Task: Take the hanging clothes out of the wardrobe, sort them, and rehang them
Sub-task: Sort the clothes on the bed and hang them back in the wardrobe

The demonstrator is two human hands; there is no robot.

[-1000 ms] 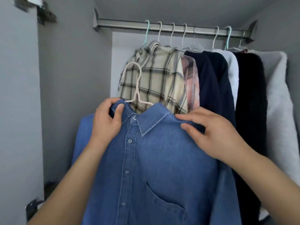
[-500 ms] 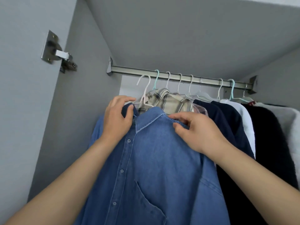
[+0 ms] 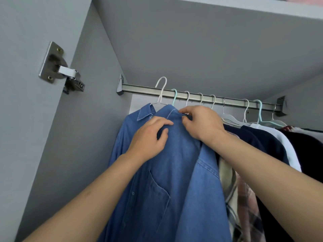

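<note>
**Both hands on the denim shirt at the left end of the rail**

The right hand [image 3: 201, 124] has its fingers [image 3: 187, 117] curled in, pinching the top edge of the blue denim button-up shirt [image 3: 174, 172] just by the collar. The left hand [image 3: 148, 137] lies on the front of the same shirt a little lower, thumb and forefinger bent and gathering a small fold of the cloth between them. Both bare forearms reach up from the lower edge of the view.

The shirt hangs on a thin white plastic hanger [image 3: 161, 91], whose hook rises above the brushed metal wardrobe rail [image 3: 201, 98] at its left end; whether the hook sits on the rail cannot be told. The chest pocket faces the camera.

Just to the right, partly behind the right forearm, hang a cream plaid shirt [image 3: 227, 186] and a pink plaid shirt [image 3: 248, 203], then a navy garment [image 3: 258, 140], a white garment [image 3: 283, 140] and a black garment [image 3: 307, 147], on white and mint-green hangers along the rail.

On the grey side panel at left is a silver metal door hinge [image 3: 59, 67].
</note>
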